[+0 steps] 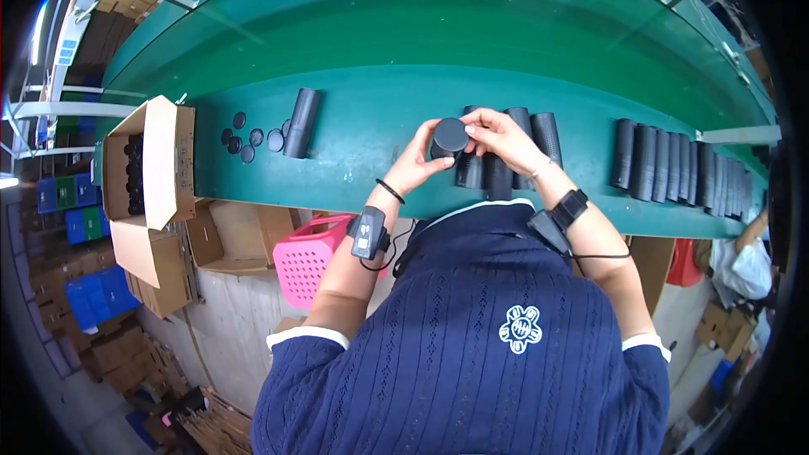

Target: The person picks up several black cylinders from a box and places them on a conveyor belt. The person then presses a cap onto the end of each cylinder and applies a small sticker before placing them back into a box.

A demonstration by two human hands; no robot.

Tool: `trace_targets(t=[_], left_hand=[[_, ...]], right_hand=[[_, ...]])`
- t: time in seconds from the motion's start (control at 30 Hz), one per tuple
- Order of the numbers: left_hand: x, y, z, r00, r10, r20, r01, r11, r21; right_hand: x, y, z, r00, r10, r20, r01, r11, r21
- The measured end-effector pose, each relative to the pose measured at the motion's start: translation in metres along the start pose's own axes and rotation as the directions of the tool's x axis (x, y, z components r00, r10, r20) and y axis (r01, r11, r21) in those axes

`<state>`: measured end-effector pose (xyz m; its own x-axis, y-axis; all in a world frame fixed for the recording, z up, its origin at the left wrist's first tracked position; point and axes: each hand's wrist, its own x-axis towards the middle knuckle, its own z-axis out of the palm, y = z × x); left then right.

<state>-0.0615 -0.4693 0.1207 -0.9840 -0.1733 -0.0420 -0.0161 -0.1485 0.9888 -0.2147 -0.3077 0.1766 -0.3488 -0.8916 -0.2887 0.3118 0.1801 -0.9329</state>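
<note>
In front of my body, a black cylindrical tube (439,152) is held with its round, flat black cap (452,134) facing up. My left hand (415,162) is closed around the tube's left side, thumb across the front. From the right, the fingers of my right hand (503,141) pinch the edge of the cap. How far the cap sits on the tube cannot be made out. Just beside and under my right hand lie several more black tubes (547,136), partly covered by it. Loose black discs (255,136) lie to the left, next to a single tube (302,123).
A long row of black tubes (647,162) lies at the right of the green bench (371,109). At the left end, an open cardboard box (173,164) holds dark pieces. Below the bench edge stands a pink perforated basket (308,265). Metal posts (742,136) flank the bench.
</note>
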Motion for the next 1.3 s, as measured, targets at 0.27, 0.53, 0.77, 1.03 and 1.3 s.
trace_targets(t=[0.27,0.53,0.77,1.03,1.3], left_hand=[[0.003,0.017,0.003,0.965,-0.153,-0.212,0.086,0.952,-0.294],[0.028,0.011,0.001,0.921,-0.186,-0.342,0.014,0.893,-0.449],[0.05,0.05,0.023,0.995,-0.092,-0.024,0.031,0.549,-0.835],[0.063,-0.06,0.031,0.905,-0.197,-0.377,0.392,0.732,0.557],[0.045,-0.027,0.01,0.962,-0.271,-0.043,0.267,0.96,-0.087]], right_hand=[[0.033,-0.011,0.015,0.984,0.169,0.063,-0.178,0.964,0.199],[0.042,0.001,0.002,0.999,0.014,-0.045,-0.02,0.99,-0.137],[-0.009,-0.008,-0.022,0.974,-0.224,0.045,0.227,0.932,-0.281],[-0.191,-0.027,-0.203,0.434,-0.622,-0.652,-0.516,0.422,-0.745],[-0.291,-0.011,-0.321,0.045,-0.454,-0.89,-0.979,0.155,-0.129]])
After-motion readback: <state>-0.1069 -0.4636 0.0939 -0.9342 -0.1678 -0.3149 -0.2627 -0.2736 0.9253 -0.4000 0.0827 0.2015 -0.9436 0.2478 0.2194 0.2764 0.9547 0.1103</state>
